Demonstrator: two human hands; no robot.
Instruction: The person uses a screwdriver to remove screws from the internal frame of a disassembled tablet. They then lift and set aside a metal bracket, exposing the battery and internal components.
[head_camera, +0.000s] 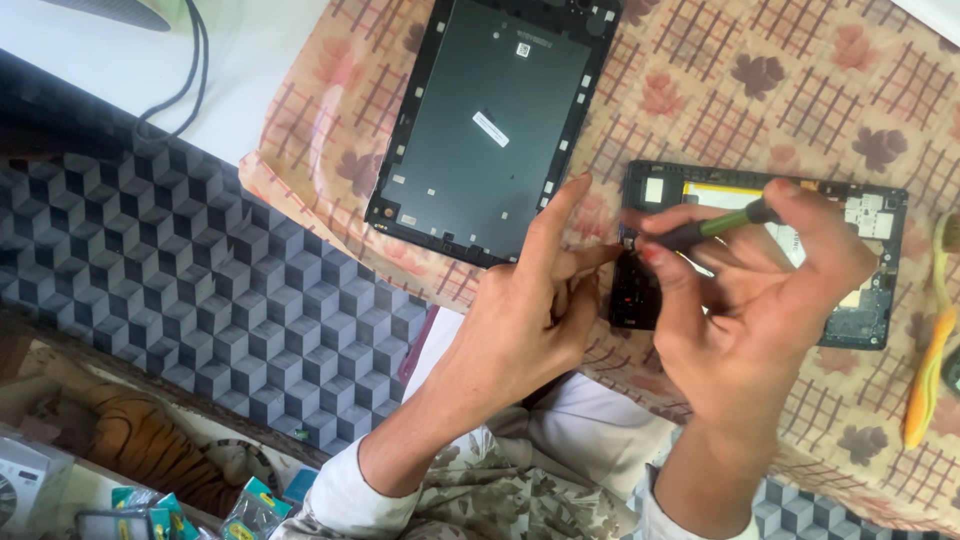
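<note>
My right hand (760, 300) is clamped on a green-and-black screwdriver (715, 228), its tip at the left end of the opened tablet (870, 290). My left hand (530, 310) pinches what looks like a tiny screw there, index finger raised. The tablet lies near the cloth's (700, 90) right edge; the back cover (490, 130) sits toward its top edge, a toothbrush (932, 350) at the far right.

left hand (525, 320): bare, no rings/watch
right hand (760, 300): bare, no rings; red on 1 fingertip
left sleeve (335, 495): white cuff, pushed up forearm
right sleeve (650, 520): white, only edge in view
shirt (480, 500): pale fabric w/ grey-olive leaf print
</note>
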